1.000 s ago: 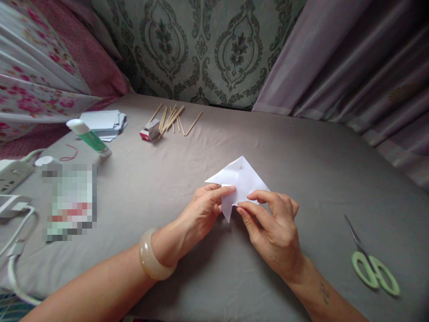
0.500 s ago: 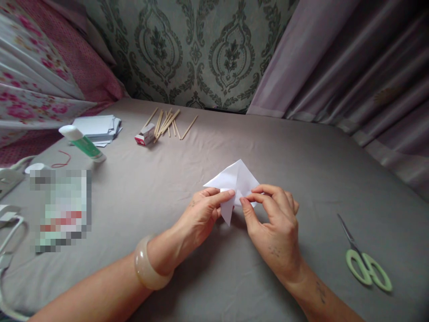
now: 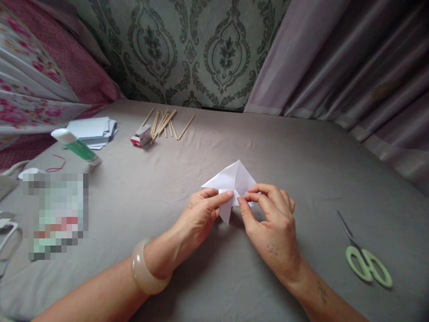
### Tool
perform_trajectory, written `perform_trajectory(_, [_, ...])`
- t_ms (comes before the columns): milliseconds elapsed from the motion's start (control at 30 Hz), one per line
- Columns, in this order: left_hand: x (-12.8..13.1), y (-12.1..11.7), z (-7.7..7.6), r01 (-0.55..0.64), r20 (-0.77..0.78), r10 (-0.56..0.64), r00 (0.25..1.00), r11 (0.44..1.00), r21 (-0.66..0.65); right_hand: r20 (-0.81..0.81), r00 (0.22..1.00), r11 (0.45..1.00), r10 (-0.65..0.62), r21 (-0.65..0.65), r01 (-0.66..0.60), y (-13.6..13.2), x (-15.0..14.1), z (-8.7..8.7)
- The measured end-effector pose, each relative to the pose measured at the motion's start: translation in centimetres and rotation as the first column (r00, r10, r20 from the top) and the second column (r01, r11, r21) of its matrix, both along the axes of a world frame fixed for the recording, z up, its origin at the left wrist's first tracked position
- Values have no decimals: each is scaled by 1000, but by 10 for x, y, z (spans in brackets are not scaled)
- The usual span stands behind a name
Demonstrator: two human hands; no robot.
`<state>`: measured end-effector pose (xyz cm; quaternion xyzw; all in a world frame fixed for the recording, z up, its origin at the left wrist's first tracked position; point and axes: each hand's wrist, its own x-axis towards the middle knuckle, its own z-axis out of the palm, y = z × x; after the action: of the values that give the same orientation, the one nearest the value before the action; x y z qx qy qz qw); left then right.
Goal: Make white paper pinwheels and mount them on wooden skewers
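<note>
A folded piece of white paper (image 3: 231,175) is held between both hands, above the middle of the cloth. It has a peak at the top, a point to the left and a narrow flap hanging down. My left hand (image 3: 204,208) is closed on its lower left part, thumb pressed on the front and the other fingers mostly behind. My right hand (image 3: 273,219) pinches the lower right part between thumb and fingertips. The fingers cover the paper's right corner and some of its lower folds.
Green-handled scissors (image 3: 365,259) lie at the right. Far left are a glue stick (image 3: 78,147), a stack of white paper (image 3: 90,129), a red string (image 3: 56,164) and a blurred-out item (image 3: 60,214). A small box (image 3: 140,136) and several wooden sticks (image 3: 164,123) lie at the back.
The whole view has shifted slightly. Both hands keep their hold on the paper, and the right thumb and fingertips have moved slightly left across it.
</note>
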<state>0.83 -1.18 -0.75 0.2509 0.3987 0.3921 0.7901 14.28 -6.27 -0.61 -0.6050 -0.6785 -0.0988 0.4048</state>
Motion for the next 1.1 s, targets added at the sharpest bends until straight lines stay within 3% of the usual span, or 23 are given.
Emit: perform_trajectory(1100, [1, 0, 0, 8, 7, -8, 1000, 1000, -4, -8, 1000, 999, -8, -33, 8, -1, 0, 0])
